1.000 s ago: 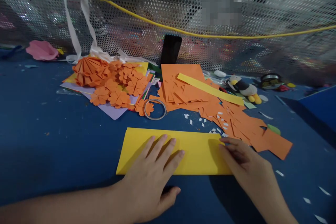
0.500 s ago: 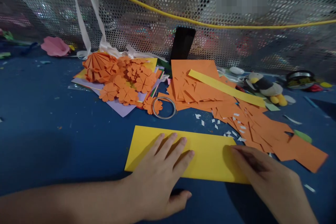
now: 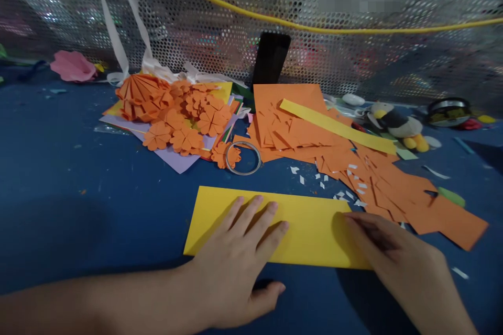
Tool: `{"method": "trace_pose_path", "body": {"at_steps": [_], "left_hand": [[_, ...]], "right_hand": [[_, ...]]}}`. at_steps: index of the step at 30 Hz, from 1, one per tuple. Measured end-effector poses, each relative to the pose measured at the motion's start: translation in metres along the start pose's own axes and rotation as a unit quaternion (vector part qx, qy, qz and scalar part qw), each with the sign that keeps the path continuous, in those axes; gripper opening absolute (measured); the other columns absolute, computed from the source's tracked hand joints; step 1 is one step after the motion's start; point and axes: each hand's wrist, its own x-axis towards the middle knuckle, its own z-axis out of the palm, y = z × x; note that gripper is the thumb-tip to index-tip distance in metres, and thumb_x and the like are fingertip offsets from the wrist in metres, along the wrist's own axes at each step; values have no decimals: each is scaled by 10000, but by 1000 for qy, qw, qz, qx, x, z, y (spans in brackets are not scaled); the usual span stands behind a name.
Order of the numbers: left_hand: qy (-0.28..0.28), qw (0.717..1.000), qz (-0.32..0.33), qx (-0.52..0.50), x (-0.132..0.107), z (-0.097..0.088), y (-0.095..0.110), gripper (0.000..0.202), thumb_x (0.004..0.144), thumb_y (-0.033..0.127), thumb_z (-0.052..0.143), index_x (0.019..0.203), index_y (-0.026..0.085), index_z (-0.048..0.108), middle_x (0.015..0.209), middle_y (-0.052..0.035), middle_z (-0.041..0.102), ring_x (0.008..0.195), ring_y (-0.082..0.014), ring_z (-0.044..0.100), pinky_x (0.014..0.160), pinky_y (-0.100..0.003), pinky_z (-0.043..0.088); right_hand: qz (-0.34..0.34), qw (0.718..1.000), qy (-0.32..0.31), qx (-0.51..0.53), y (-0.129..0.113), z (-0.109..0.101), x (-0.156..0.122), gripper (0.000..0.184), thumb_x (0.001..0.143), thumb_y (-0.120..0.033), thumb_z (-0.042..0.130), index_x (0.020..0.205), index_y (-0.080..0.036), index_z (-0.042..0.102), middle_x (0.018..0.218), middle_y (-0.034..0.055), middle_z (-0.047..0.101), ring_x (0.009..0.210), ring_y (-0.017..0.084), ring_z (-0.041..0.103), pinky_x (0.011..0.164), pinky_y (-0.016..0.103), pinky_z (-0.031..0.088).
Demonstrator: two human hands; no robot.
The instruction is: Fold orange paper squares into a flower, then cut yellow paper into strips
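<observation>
A folded yellow paper sheet (image 3: 310, 225) lies flat on the blue table (image 3: 78, 193) in front of me. My left hand (image 3: 236, 267) rests on its middle, fingers stretched out flat, thumb off the near edge. My right hand (image 3: 393, 256) lies on the sheet's right end, fingers extended and pressing the paper down. Neither hand grips anything.
Behind the sheet lie a pile of orange paper flowers (image 3: 184, 115) on purple paper, a tape ring (image 3: 243, 158), cut orange paper pieces (image 3: 353, 162) with a yellow strip (image 3: 338, 126), a black phone (image 3: 270, 57), and a small toy bird (image 3: 395, 124). A perforated mesh screen (image 3: 236, 21) closes the back.
Both hands stay flat on the yellow sheet. The view has shifted slightly; the right hand's fingers have slid a little along the sheet's right end.
</observation>
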Motion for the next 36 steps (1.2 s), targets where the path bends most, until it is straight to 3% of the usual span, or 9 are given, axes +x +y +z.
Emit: {"method": "trace_pose_path", "body": {"at_steps": [11,16,21,36], "left_hand": [[-1,1000,16,23,1,2,-1,713,986,504,442,1602,209,239,1671,-106,246,1537,-336,160,1240,-553,141],[8,999,22,36,0,3,0,728,982,477,455,1609,195,215,1669,-106,251,1529,-351,179,1230,-557,174],[3,999,18,47,0,6,1,758,956,455,500,1608,192,216,1670,-110,248,1530,-373,163,1221,-576,173],[10,998,22,60,-1,9,3,797,925,430,543,1607,184,212,1673,-123,231,1532,-381,138,1216,-589,163]], "right_hand": [[8,997,18,71,8,4,0,338,827,-553,602,924,-236,668,788,75,765,663,222,736,458,239,516],[17,997,9,69,5,1,0,354,798,-561,604,860,-235,728,737,70,763,641,239,737,496,281,547],[-1,999,-1,36,9,-2,0,281,816,-489,604,876,-273,773,822,45,792,721,257,757,591,315,584],[-21,999,4,45,5,-2,0,278,842,-452,581,882,-265,783,802,45,790,670,244,741,538,303,558]]}}
